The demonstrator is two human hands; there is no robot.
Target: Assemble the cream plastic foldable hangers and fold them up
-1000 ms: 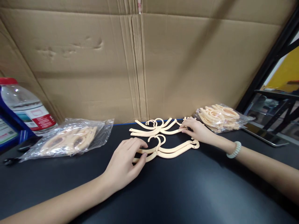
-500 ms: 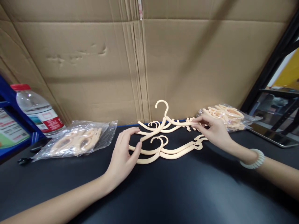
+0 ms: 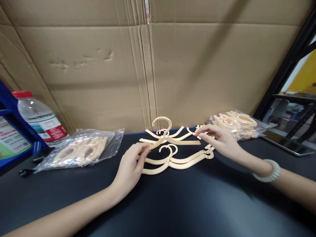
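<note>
While your left hand (image 3: pixel 130 168) pinched one tip of the lifted hanger (image 3: pixel 170 140) and your right hand (image 3: pixel 221 140) held the other, its long axis ran crosswise just above the hanger stack (image 3: pixel 175 159), hook pointing away from that stack toward the cardboard wall (image 3: pixel 158 65).

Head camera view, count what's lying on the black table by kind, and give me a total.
Clear plastic bags of peach hangers: 2
Groups of loose peach plastic hangers: 3
Clear water bottle with red cap: 1
Total: 6
</note>
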